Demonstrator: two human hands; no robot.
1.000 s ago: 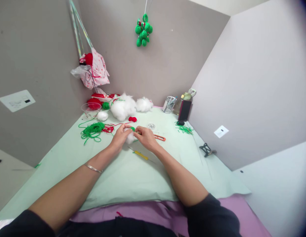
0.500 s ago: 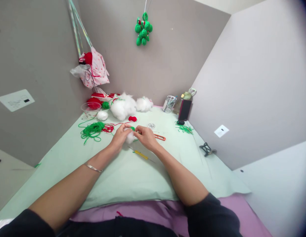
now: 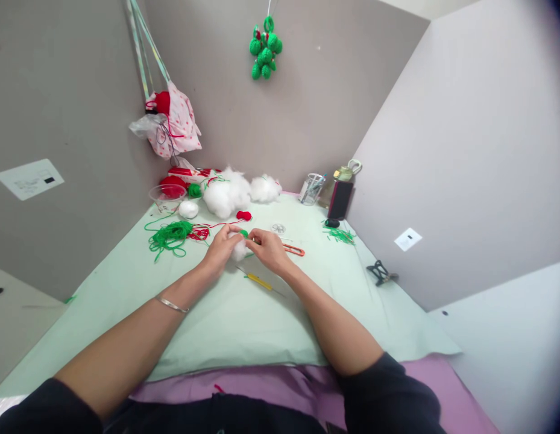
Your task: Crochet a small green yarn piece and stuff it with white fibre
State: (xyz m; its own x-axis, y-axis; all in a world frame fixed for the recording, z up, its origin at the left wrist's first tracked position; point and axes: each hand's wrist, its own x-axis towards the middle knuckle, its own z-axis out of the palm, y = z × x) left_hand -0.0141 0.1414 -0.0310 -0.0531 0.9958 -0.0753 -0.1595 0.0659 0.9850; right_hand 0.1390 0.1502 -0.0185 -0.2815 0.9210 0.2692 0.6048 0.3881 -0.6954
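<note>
Over the middle of the cloth, my left hand (image 3: 222,248) is closed around a tuft of white fibre stuffing (image 3: 239,250). Between both hands shows a small green crocheted piece (image 3: 244,234), partly covered by fingers. My right hand (image 3: 267,248) pinches at that green piece from the right, its thumb and fingertips together. Just below lies a yellow-handled crochet hook (image 3: 258,281). An orange cutter (image 3: 293,249) rests beside my right hand, partly hidden behind it.
Green yarn (image 3: 170,239) lies tangled at left, near a white ball (image 3: 188,210). Large stuffing clumps (image 3: 226,193) sit at the back. A bottle (image 3: 345,175), phone (image 3: 340,200) and clear cup (image 3: 311,189) stand back right. A black clip (image 3: 380,273) is at the right edge.
The view has shifted slightly. Both hands stay together at the green piece and the stuffing, with only small finger movement.
</note>
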